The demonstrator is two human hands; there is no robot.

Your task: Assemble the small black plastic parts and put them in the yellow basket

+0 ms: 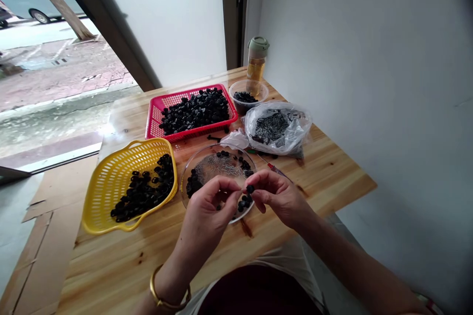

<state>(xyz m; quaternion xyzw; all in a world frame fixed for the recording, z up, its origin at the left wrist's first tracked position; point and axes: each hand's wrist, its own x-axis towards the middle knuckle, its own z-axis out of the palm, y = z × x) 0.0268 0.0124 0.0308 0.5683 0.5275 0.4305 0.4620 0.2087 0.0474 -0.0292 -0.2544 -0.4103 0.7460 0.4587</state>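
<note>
Over the clear round tray point(184, 163) my two hands meet, fingertips nearly touching. Between thumb and fingers of my right hand point(277, 194) is a small round black plastic part point(250, 189). My left hand point(212, 206) is pinched closed right beside that part; what it holds, if anything, is too small to make out. Thin silvery pins point(218, 167) lie in the middle of the tray, with small black parts point(192, 184) around its edge. My hands hide the tray's near portion.
A yellow basket point(107, 177) with black pieces stands left. Behind are a red basket point(155, 108) of black parts, a clear tub point(264, 92), a plastic bag point(295, 130) of small dark pieces and a bottle point(255, 61). A red-handled screwdriver point(277, 171) lies by my right hand.
</note>
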